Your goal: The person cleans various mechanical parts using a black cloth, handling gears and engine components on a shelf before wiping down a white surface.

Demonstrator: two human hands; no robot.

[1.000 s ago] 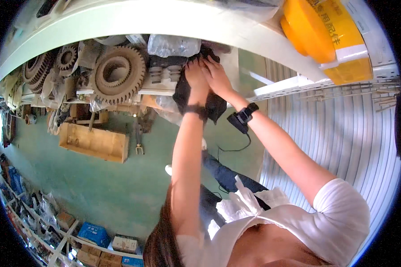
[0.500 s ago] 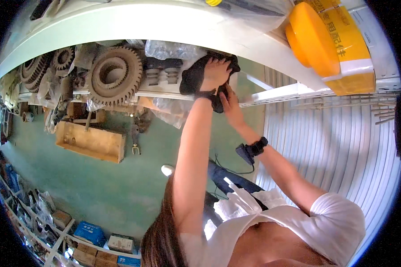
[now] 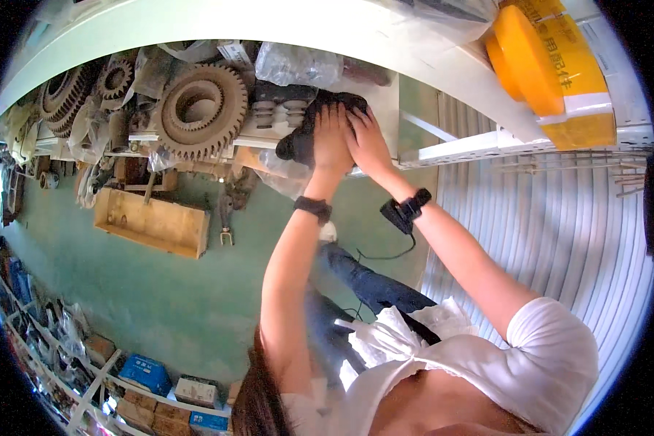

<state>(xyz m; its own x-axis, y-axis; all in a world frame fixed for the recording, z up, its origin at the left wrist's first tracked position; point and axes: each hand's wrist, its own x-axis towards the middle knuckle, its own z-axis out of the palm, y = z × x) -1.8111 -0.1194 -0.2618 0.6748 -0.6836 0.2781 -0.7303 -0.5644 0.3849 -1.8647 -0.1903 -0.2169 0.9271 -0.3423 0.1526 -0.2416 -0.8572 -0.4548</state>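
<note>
— Moved since earlier? Right hand (image 3: pixel 370 142) risen beside left hand (image 3: pixel 332 138).
— Fingers? Spread flat, pressing black cloth (image 3: pixel 305 138), not clenched.
— Location? Shelf (image 3: pixel 414 156) front edge, beside large gear (image 3: pixel 202 109).

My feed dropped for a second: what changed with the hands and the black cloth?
The right hand came back up beside the left hand; both now press the black cloth on the shelf. The big gear stayed put.

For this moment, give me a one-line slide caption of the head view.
Both hands, left hand and right hand, press a black part on a shelf beside a large gear.
</note>
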